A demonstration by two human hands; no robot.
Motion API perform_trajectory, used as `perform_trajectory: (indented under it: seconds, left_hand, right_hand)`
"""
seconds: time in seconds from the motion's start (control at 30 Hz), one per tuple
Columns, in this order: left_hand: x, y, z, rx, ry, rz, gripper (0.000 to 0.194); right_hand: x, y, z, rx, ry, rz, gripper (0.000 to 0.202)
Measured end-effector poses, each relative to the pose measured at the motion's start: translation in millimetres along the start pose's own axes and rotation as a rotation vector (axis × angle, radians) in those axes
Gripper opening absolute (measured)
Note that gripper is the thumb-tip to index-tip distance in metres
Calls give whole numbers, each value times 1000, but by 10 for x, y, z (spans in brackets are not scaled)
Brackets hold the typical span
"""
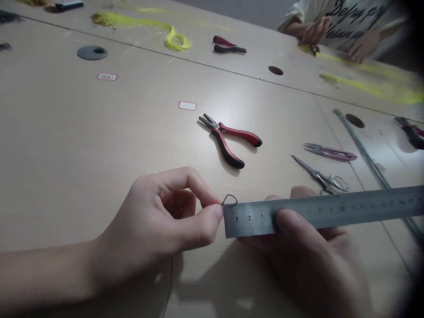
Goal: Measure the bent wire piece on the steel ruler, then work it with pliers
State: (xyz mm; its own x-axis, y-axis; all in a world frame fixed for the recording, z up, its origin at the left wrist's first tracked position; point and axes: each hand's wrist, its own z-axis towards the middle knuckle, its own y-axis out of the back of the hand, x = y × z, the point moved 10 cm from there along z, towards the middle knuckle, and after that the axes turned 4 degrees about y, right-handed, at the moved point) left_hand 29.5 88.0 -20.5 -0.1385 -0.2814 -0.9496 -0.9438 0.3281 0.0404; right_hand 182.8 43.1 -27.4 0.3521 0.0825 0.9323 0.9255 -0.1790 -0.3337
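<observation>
Right across the room runs a pale wood-grain table point(82, 145), made of several tops pushed together, with dark seams and round cable holes between them. Red-handled pliers point(228, 139) lie open near the middle, and to their right a pink thread snip point(329, 153) and a pair of steel scissors point(321, 177) sit just beside each other. A long metal rule point(367, 152) runs diagonally along the right seam. Farther back lie yellow fibre strands point(165, 33), a second pair of pliers point(228, 46), a grey disc point(92, 52) and two small red-edged labels.

Close to me, the left hand point(159, 225) pinches a thin dark wire loop point(229, 199) between thumb and forefinger, the other fingers curled in. The loop sits just at the top corner of a steel ruler point(324, 212), at its low-number end. The right hand point(298, 247) holds that ruler from below, thumb pressed on its face and fingertips showing above its top edge.

Across the table a co-worker's hands point(314, 32) rest on more yellow fibre; only a printed shirt and forearms show, cut off by the frame. The right edge darkens into a blurred rim, so the dark tool point(410, 132) there is hard to identify. A thin wire tail below the left wrist is barely traceable, and whether it joins the loop I cannot tell.
</observation>
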Motion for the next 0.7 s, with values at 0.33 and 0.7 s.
perform_trajectory:
  seconds: [0.33, 0.7]
  left_hand:
    - [16, 11, -2, 1, -2, -11, 17]
    - [-1, -8, 6, 17, -7, 21, 17]
  right_hand:
    - [-9, 16, -11, -1, -2, 27, 11]
    - [9, 2, -15, 2, 6, 21, 12]
